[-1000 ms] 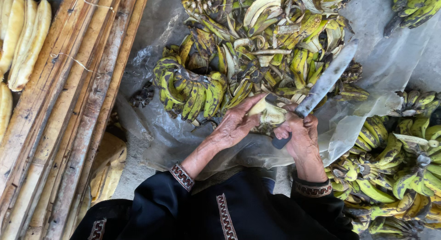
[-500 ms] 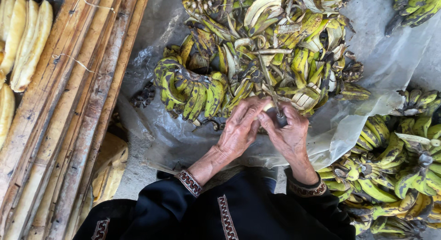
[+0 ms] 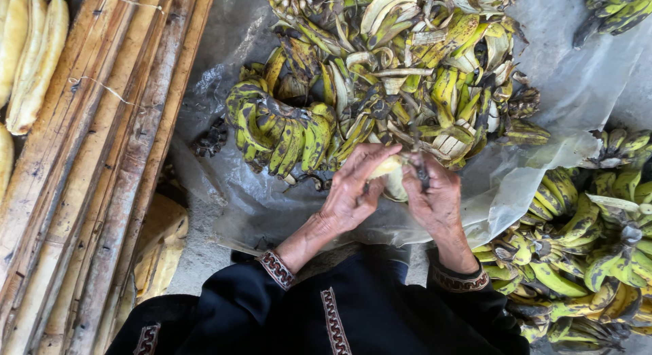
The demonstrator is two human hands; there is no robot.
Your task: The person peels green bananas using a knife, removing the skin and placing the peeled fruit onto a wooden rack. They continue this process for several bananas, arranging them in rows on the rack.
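— Since a second ago the knife has swung down: its long blade stood out to the upper right of the hands then, and now only a dark sliver of the knife (image 3: pixel 419 166) shows, upright between them.

— And the hands?

— Both have drawn closer together over the peeled banana (image 3: pixel 388 176). The left hand (image 3: pixel 353 188) is curled around its pale flesh, fingers (image 3: pixel 372 156) laid across the top. The right hand (image 3: pixel 435 199) is closed on the knife's handle, which its fist hides.

— Where is that banana against the peel heap?

— Just at the near edge of the heap of peels (image 3: pixel 407 69), touching both hands. How much skin is left on it I cannot tell; the hands cover most of it.

— Any packaging, labels?

— No label that I can make out. A clear plastic sheet (image 3: pixel 570 83) lies under the heap and runs out to its right, crinkled and greyish.

— Containers?

— Left of the heap stands a wooden frame (image 3: pixel 102 158) of long slats, cut off by the picture's edge. Beyond it, furthest left, peeled bananas (image 3: pixel 30 56) lie pale and lengthwise; what holds them is out of view.

— Anything else nearby?

— A green bunch (image 3: pixel 272 127) curls at the heap's left side, and more unpeeled bunches (image 3: pixel 577 246) pile up to the lower right of it. Black sleeves (image 3: pixel 326 314) with patterned cuffs fill the bottom.
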